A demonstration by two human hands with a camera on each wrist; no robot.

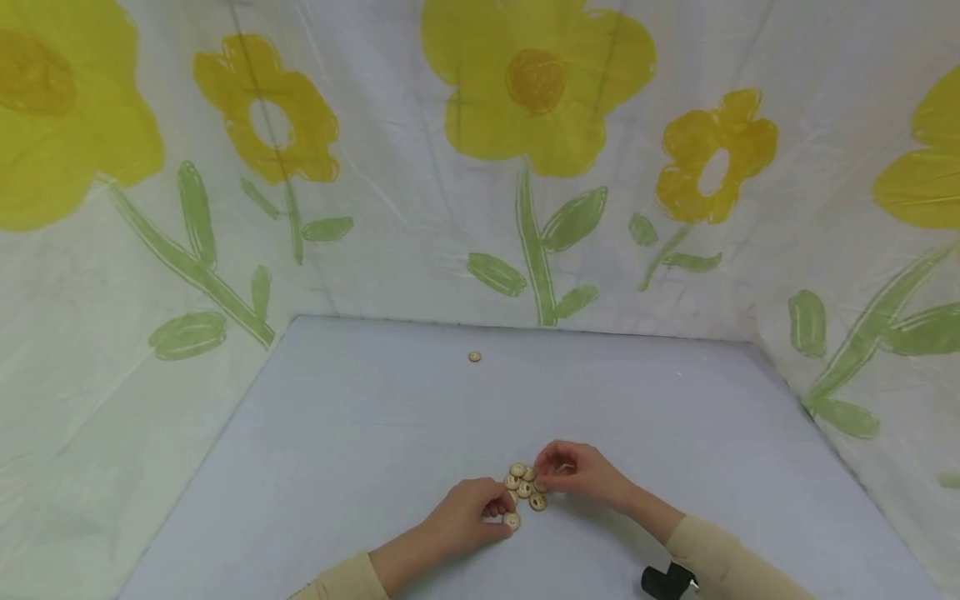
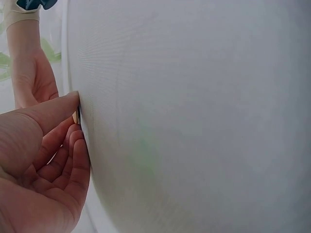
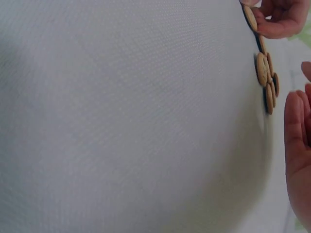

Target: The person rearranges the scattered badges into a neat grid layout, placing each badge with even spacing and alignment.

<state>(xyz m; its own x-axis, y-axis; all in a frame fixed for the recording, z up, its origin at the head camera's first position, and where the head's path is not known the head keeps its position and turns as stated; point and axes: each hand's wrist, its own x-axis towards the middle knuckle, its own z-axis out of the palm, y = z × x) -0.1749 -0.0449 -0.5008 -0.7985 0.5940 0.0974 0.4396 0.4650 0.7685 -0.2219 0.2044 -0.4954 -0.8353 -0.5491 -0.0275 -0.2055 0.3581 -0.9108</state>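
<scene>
Several round wooden discs with dark marks lie in a small cluster (image 1: 524, 489) on the table, between my two hands. At the near left of it, my left hand (image 1: 467, 515) pinches one wooden disc (image 1: 512, 521) between thumb and fingers, close to the tabletop. Only a thin edge of that disc (image 2: 76, 117) shows in the left wrist view. My right hand (image 1: 581, 475) is at the cluster's right side, its fingertips overlapping a disc there in the head view. In the right wrist view the thumb and fingers (image 3: 294, 116) are spread apart beside the discs (image 3: 263, 69).
A single wooden disc (image 1: 475, 357) lies apart near the table's far edge. The pale table (image 1: 360, 417) is enclosed by a white curtain (image 1: 375, 167) painted with yellow flowers. A dark object (image 1: 667, 581) is by the right sleeve.
</scene>
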